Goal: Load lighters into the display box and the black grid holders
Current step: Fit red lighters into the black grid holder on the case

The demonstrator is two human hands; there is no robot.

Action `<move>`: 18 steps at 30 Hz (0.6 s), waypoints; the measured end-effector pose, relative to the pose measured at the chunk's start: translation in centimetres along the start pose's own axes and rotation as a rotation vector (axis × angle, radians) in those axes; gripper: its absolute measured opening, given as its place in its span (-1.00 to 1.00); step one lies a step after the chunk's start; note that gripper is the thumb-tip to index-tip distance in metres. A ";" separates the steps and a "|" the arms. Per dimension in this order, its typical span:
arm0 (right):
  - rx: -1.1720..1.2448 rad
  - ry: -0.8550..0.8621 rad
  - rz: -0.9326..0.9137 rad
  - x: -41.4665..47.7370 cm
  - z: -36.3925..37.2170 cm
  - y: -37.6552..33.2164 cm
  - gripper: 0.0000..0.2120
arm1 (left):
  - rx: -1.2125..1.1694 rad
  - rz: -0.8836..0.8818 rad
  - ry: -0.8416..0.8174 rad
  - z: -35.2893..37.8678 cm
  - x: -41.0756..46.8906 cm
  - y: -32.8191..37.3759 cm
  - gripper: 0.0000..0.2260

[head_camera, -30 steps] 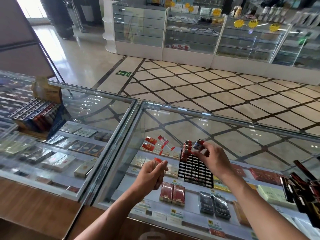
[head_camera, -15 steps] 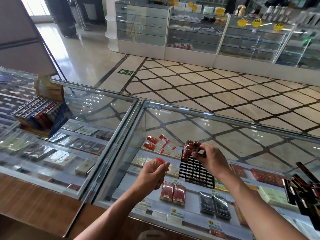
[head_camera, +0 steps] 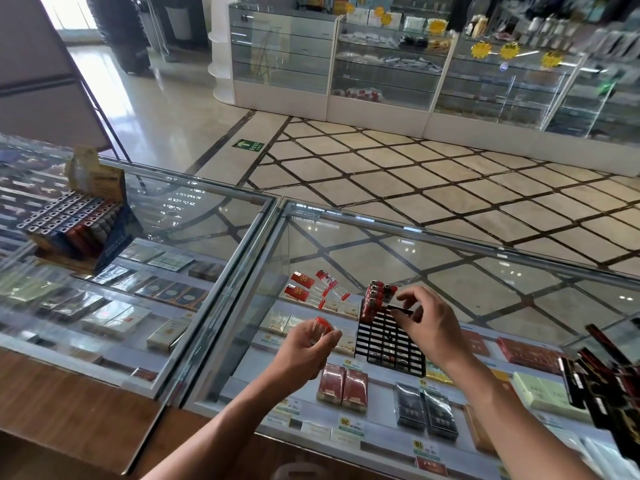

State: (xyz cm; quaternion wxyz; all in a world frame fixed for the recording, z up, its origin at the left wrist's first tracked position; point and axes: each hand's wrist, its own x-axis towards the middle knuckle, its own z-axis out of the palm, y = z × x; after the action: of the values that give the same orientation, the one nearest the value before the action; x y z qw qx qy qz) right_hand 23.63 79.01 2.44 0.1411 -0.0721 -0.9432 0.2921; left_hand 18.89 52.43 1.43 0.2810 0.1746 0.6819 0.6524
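Observation:
A black grid holder (head_camera: 393,344) lies on the glass counter (head_camera: 450,271). Several red lighters (head_camera: 376,299) stand in its far left cells. My right hand (head_camera: 431,329) hovers over the holder's far edge with its fingers bent, just right of those lighters, and I see nothing in it. My left hand (head_camera: 304,351) is left of the holder and grips a small bunch of red-capped lighters (head_camera: 323,323). More loose red lighters (head_camera: 311,287) lie on the glass beyond it. The blue display box (head_camera: 110,237), filled with lighters, stands on the left counter.
A metal frame (head_camera: 242,271) divides the two glass cases, with cigarette packs on the shelves beneath. A dark red-and-black object (head_camera: 609,386) sticks in from the right edge. Tiled floor and more showcases lie beyond the counter.
My right hand carried a lighter down to the holder's far left cells and now holds none. The left hand stayed in place with its bunch.

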 end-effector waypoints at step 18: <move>0.290 -0.213 -0.034 -3.3 2.5 -9.0 -0.89 | 0.342 0.176 -0.111 1.8 -0.7 1.3 -0.81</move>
State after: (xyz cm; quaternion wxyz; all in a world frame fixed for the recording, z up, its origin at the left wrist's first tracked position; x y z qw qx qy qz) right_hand 25.54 69.63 4.86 0.0541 -0.0038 -0.9017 0.4289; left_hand 20.36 53.60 2.88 0.2264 0.3143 0.7482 0.5386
